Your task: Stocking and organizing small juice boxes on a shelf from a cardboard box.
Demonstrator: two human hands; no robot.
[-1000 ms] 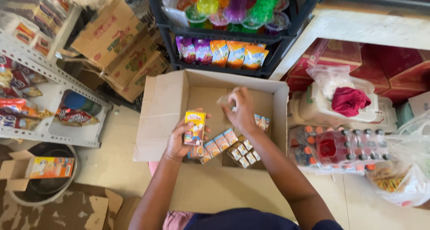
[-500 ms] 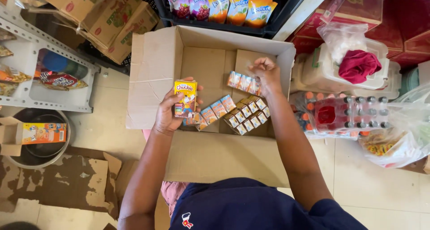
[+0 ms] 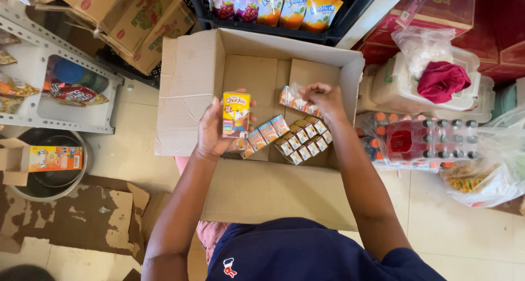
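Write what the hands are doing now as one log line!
left hand: holds yellow carton | right hand: pinches clear wrap over packs | box: open, more cartons inside

a dark navy short-sleeved shirt (image 3: pixel 306 251) covers the torso, a small red-and-white emblem (image 3: pixel 228 268) sits on its front, both forearms are bare, and pink fabric (image 3: pixel 210 234) peeks out beneath.

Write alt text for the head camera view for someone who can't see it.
Seen from above, a person's left hand holds a small yellow drink carton over an open cardboard box, while the right hand pinches clear plastic wrap on a row of cartons at the back. More small cartons lie inside; pouches and a bottle pack sit nearby.
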